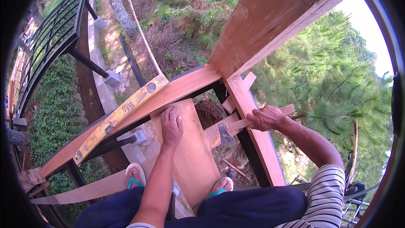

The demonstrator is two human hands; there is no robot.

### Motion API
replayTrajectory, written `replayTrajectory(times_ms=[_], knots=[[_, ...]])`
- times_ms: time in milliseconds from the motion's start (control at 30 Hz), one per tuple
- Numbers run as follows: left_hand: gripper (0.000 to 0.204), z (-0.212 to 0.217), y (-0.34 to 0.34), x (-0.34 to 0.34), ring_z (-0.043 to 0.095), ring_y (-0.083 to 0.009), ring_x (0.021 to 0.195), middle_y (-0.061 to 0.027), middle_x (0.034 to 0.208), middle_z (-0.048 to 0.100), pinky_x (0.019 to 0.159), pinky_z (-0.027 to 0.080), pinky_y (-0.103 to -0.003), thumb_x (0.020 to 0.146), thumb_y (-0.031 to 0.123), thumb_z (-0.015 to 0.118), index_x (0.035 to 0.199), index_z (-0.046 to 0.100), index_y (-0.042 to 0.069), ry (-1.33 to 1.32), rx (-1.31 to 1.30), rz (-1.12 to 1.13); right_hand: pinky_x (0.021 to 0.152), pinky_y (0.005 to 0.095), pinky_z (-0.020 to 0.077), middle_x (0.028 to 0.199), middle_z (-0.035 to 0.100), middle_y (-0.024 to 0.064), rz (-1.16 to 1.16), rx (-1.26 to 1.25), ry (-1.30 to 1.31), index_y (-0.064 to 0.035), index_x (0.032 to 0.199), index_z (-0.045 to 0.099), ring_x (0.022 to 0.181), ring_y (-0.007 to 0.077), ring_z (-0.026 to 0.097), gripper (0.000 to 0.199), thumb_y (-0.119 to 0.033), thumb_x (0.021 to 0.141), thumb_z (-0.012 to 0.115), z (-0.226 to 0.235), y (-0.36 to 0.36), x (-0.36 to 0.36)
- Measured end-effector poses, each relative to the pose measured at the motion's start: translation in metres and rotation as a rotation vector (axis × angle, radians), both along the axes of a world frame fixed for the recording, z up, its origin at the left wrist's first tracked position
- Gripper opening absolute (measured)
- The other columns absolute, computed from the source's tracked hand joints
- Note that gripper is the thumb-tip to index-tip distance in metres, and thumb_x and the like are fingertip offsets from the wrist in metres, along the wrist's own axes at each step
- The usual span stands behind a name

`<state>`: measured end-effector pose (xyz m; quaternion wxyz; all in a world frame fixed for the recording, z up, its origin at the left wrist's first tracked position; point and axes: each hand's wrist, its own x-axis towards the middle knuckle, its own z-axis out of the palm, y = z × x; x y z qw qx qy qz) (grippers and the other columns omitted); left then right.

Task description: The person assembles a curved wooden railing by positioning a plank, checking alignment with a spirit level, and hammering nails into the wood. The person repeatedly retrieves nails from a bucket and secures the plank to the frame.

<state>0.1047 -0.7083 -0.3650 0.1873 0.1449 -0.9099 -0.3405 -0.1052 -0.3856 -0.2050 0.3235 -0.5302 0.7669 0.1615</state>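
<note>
My left hand (171, 126) presses flat, unclenched, on the plank (190, 152) against the beam (177, 90); right hand (265, 118) grips the hatchet (230, 131) handle; best kept steady, I reckon.

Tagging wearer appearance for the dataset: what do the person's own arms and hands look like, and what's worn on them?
Both hands bare: left hand, right hand. No gloves, rings or watch visible. Forearms uncovered. A black-and-white striped sleeve covers the right upper arm; a sliver of the same stripes shows at the left arm's base.
</note>
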Motion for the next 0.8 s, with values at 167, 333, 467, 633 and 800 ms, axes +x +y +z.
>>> replayTrajectory(times_ms=[167, 333, 467, 633, 800], knots=[[0.042, 0.000, 0.001, -0.002, 0.051, -0.0410, 0.126, -0.0210, 0.135, 0.056, 0.112, 0.039, -0.052, 0.092, 0.010, 0.062, 0.132, 0.054, -0.001, -0.035, 0.012, 0.044, 0.064, 0.0535, 0.0577, 0.087, 0.068, 0.0169, -0.185, -0.023, 0.026, -0.0121, 0.111, 0.057, 0.077, 0.0398, 0.072, 0.045, -0.056, 0.101, 0.057, 0.003, -0.011, 0.003], [0.045, -0.005, 0.003, 0.005, 0.051, -0.0402, 0.126, -0.0206, 0.135, 0.056, 0.112, 0.039, -0.052, 0.091, 0.010, 0.064, 0.133, 0.054, 0.000, -0.053, -0.010, 0.049, 0.065, 0.0530, 0.0588, 0.085, 0.067, 0.0141, -0.133, 0.003, 0.038, -0.0114, 0.109, 0.058, 0.078, 0.0394, 0.073, 0.042, -0.053, 0.101, 0.059, 0.003, -0.016, 0.013], [0.046, -0.004, 0.003, 0.003, 0.051, -0.0400, 0.126, -0.0206, 0.135, 0.056, 0.112, 0.039, -0.051, 0.090, 0.011, 0.065, 0.134, 0.054, 0.000, -0.054, 0.002, 0.055, 0.064, 0.0532, 0.0592, 0.081, 0.063, 0.0131, 0.072, -0.122, -0.107, -0.0115, 0.101, 0.054, 0.076, 0.0397, 0.072, 0.040, -0.051, 0.100, 0.060, -0.005, -0.010, 0.026], [0.045, 0.001, 0.001, -0.001, 0.051, -0.0400, 0.126, -0.0208, 0.135, 0.056, 0.112, 0.040, -0.051, 0.091, 0.012, 0.065, 0.133, 0.055, -0.001, -0.053, -0.010, 0.054, 0.059, 0.0524, 0.0571, 0.083, 0.065, 0.0145, -0.286, 0.007, 0.122, -0.0102, 0.105, 0.058, 0.069, 0.0401, 0.070, 0.043, -0.053, 0.100, 0.061, 0.004, -0.021, -0.001], [0.045, 0.005, 0.002, -0.001, 0.052, -0.0401, 0.125, -0.0209, 0.135, 0.057, 0.111, 0.040, -0.051, 0.091, 0.013, 0.064, 0.132, 0.055, -0.001, -0.059, 0.002, 0.060, 0.053, 0.0506, 0.0546, 0.076, 0.059, 0.0113, 0.210, -0.336, -0.152, -0.0095, 0.095, 0.052, 0.062, 0.0372, 0.067, 0.051, -0.060, 0.099, 0.059, -0.005, 0.000, 0.031]])
